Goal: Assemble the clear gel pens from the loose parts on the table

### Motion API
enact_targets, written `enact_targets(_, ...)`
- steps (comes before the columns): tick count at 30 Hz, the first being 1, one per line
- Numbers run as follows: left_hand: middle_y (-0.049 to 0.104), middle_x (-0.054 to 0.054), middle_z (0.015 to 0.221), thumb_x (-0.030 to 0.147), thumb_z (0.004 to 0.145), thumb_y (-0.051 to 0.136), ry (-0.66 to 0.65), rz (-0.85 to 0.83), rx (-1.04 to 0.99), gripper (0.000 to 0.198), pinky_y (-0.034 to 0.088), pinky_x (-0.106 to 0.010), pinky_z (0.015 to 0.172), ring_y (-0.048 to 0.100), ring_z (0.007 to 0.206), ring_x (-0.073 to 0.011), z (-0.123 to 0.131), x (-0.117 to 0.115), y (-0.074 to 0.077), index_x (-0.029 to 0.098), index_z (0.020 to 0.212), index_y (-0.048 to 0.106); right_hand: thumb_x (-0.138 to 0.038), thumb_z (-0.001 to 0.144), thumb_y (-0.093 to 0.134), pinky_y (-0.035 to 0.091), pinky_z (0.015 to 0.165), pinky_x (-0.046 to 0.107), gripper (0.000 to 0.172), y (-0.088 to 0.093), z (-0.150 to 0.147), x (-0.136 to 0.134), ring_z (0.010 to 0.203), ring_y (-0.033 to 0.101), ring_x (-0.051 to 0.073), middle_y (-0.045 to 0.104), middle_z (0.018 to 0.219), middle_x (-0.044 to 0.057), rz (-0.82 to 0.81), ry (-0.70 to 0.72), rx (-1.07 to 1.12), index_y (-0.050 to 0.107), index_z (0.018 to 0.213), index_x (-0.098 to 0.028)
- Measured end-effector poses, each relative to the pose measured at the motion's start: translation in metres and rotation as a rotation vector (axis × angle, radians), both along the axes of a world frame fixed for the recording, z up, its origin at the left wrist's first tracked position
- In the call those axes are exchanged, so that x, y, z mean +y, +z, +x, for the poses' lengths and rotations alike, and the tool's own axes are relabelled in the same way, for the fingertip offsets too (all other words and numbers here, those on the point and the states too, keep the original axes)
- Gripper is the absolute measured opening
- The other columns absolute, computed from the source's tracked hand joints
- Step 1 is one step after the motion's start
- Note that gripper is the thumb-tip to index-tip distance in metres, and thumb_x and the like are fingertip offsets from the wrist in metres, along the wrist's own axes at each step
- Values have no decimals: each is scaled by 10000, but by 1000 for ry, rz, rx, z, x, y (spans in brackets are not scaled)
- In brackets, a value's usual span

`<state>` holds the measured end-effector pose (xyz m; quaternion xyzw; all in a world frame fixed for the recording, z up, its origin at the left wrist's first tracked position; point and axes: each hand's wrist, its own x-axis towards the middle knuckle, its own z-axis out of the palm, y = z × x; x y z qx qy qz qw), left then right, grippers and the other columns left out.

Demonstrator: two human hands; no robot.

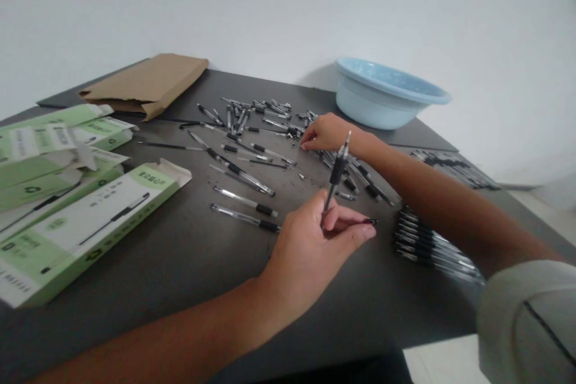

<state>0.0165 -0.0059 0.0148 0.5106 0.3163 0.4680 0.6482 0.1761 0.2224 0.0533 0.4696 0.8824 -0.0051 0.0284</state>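
Note:
My left hand (306,246) is closed around a gel pen (337,171) with a black grip, its tip pointing up. Between the thumb and a finger of that hand shows a small dark piece (371,222), too little of it visible to name. Farther off, my right hand (326,132) reaches down to the table beside the heap of pen parts (265,111), fingertips pinched together. Whatever lies between those fingertips is hidden. Loose pens and barrels (243,171) are scattered left of both hands. More pens (346,174) lie under my right forearm.
Green-and-white pen boxes (103,222) are piled at the left, with a brown paper envelope (148,81) behind them. A light blue basin (382,96) stands at the back right. Stacked pens (427,246) lie at the right, and another row (454,169) sits beyond my right arm.

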Motion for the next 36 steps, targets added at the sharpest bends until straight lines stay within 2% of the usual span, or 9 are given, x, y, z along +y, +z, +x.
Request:
enact_targets(3, 827, 0, 964, 201, 867, 825, 10, -14, -13, 476, 589, -320, 843, 799, 974, -214, 0, 0, 0, 244, 743, 367, -352, 907, 728, 513, 817, 291, 232, -2, 1, -2, 945, 779, 232, 845, 970, 17, 30, 9, 46, 864, 1061, -243)
enact_targets(6, 826, -11, 970, 209, 864, 830, 5, -27, -15, 474, 587, -317, 823, 800, 965, -220, 1, -1, -2, 243, 743, 372, -340, 924, 752, 552, 866, 330, 202, -3, 2, -2, 934, 772, 215, 832, 968, 22, 2, 44, 59, 833, 1065, -220)
enact_targets(12, 823, -28, 969, 227, 848, 843, 9, -49, -3, 471, 590, -328, 809, 796, 957, -237, 1, -3, -6, 243, 747, 383, -400, 1006, 696, 595, 941, 446, 265, -5, 5, 1, 984, 745, 219, 778, 1066, 57, -56, 86, 33, 747, 1110, -162)
enact_targets(20, 824, -45, 909, 139, 794, 834, 12, -91, -50, 467, 584, -317, 779, 801, 906, -240, 4, -3, 0, 241, 719, 385, -346, 1019, 682, 590, 963, 462, 246, -7, 2, -10, 1018, 737, 218, 768, 1133, 73, -78, 129, 50, 733, 1179, -166)
enact_targets(25, 833, -59, 940, 163, 787, 861, 5, -69, -13, 489, 575, -316, 775, 806, 910, -249, 4, -4, 0, 238, 707, 385, -251, 960, 683, 570, 884, 344, 237, -4, 1, -14, 923, 763, 216, 831, 1057, 68, -52, 111, 90, 822, 1147, -209)
enact_targets(28, 838, -65, 963, 188, 789, 873, 2, -62, -1, 497, 579, -325, 779, 807, 924, -258, 4, -5, -1, 239, 709, 385, -269, 932, 686, 558, 804, 313, 234, -4, 1, -13, 840, 764, 214, 845, 1007, 54, -48, 102, 112, 848, 1098, -239)
enact_targets(30, 835, -62, 953, 180, 785, 872, 4, -72, -7, 499, 579, -313, 768, 808, 915, -252, 4, -5, -1, 239, 705, 383, -269, 927, 681, 554, 802, 314, 229, -4, 2, -14, 819, 760, 216, 845, 983, 55, -52, 106, 131, 850, 1078, -237)
enact_targets(32, 831, -58, 943, 156, 786, 859, 10, -78, -15, 494, 578, -298, 766, 806, 916, -242, 4, -5, 1, 238, 700, 380, -253, 932, 661, 549, 842, 325, 244, -5, 3, -15, 855, 760, 227, 841, 1001, 69, -53, 115, 164, 841, 1094, -222)
enact_targets(36, 825, -44, 931, 149, 804, 832, 16, -65, 3, 474, 578, -303, 783, 802, 918, -234, 3, -5, 3, 240, 704, 378, -225, 974, 575, 518, 978, 375, 312, -5, 6, -24, 1046, 732, 263, 803, 1176, 129, -40, 124, 280, 807, 1178, -180)
